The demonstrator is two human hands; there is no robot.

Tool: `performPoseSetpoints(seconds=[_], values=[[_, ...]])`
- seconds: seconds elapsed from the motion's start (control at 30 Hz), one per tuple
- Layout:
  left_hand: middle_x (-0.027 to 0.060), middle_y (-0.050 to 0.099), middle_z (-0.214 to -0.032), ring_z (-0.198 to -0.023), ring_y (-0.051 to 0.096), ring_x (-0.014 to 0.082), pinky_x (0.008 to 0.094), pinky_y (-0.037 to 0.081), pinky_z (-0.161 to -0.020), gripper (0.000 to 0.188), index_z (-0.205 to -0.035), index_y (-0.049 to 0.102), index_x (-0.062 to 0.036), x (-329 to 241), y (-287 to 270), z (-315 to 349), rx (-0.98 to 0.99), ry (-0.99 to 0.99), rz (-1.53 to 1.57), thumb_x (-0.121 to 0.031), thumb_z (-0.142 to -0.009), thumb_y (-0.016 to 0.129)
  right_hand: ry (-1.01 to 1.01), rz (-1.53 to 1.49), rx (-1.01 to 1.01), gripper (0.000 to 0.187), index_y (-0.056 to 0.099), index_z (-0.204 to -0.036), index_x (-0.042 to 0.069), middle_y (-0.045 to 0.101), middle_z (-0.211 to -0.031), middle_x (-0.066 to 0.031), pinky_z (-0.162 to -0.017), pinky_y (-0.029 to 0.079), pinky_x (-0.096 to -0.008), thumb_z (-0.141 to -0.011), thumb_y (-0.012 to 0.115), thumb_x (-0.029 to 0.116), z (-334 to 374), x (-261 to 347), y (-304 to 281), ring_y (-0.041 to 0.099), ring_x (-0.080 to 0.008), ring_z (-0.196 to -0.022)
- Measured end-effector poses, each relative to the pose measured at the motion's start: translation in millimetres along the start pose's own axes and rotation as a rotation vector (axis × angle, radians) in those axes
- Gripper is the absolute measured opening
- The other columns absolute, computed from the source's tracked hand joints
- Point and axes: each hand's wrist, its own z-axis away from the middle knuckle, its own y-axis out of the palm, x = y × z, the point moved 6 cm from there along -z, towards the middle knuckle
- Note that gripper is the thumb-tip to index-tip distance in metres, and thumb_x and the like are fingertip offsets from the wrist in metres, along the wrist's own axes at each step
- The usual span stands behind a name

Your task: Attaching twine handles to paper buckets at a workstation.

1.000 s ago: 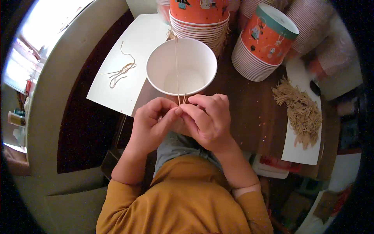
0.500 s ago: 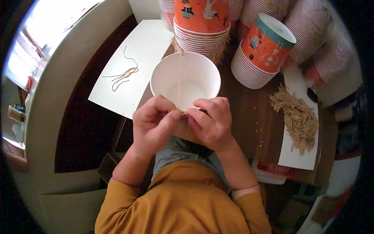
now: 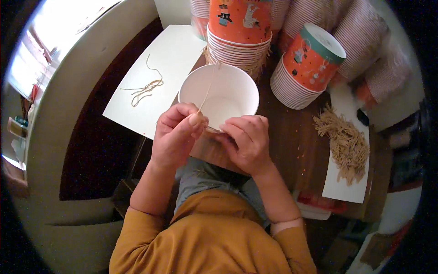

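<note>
A large white paper bucket (image 3: 230,84) stands with its open top toward me, its inside plain white. A thin tan cord (image 3: 208,95) is fixed at its far rim and runs across the opening to my left hand (image 3: 177,132). Thumb and fingers of that hand pinch the cord just above the near rim. My right hand (image 3: 250,142) is closed on the near rim, thumb outside and fingertips over the edge. The fingers hide whatever lies right at that rim.
Behind the bucket rises a stack of orange paper buckets (image 3: 239,23). To its right stands another orange stack (image 3: 303,71) with a green band. Loose tan cords (image 3: 148,86) lie on white card at left, and a thick bundle of cords (image 3: 349,148) lies at right.
My left hand has moved slightly left and up from the near rim, drawing the cord aside into a slant. My right hand stays at the rim. The view has shifted a little.
</note>
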Motion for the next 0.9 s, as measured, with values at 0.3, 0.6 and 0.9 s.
performPoseSetpoints(seconds=[0.3, 0.6, 0.9], values=[[0.0019, 0.059, -0.083, -0.076, 0.055, 0.0065, 0.0205, 0.046, -0.069, 0.006, -0.089, 0.058, -0.001, -2, 8, 6, 0.026, -0.07, -0.11, -0.007, -0.09, 0.058, 0.076, 0.144, -0.189, 0.024, 0.061, -0.094, 0.013, 0.057, -0.101, -0.0042, -0.08, 0.041, -0.0409, -0.076, 0.071, 0.026, 8, 15, -6, 0.053, -0.0253, -0.095], [0.0092, 0.061, -0.094, -0.088, 0.056, 0.0156, 0.028, 0.045, -0.08, 0.024, -0.103, 0.058, 0.0021, -16, 17, 3, 0.163, 0.187, -0.516, -0.003, -0.08, 0.062, 0.205, -0.007, -0.004, 0.016, 0.059, -0.084, 0.013, 0.059, -0.093, -0.0023, -0.081, 0.037, -0.0422, -0.073, 0.07, 0.017, -15, 7, -5, 0.053, -0.025, -0.089], [0.0007, 0.06, -0.073, -0.075, 0.058, 0.0204, 0.0358, 0.04, -0.079, 0.015, -0.078, 0.062, -0.0111, -7, 23, 7, 0.163, 0.518, -1.393, -0.012, -0.066, 0.071, 0.312, -0.269, 0.054, 0.012, 0.061, -0.078, 0.01, 0.06, -0.081, -0.0032, -0.077, 0.039, -0.035, -0.074, 0.071, 0.013, -24, -7, -10, 0.056, -0.0228, -0.076]])
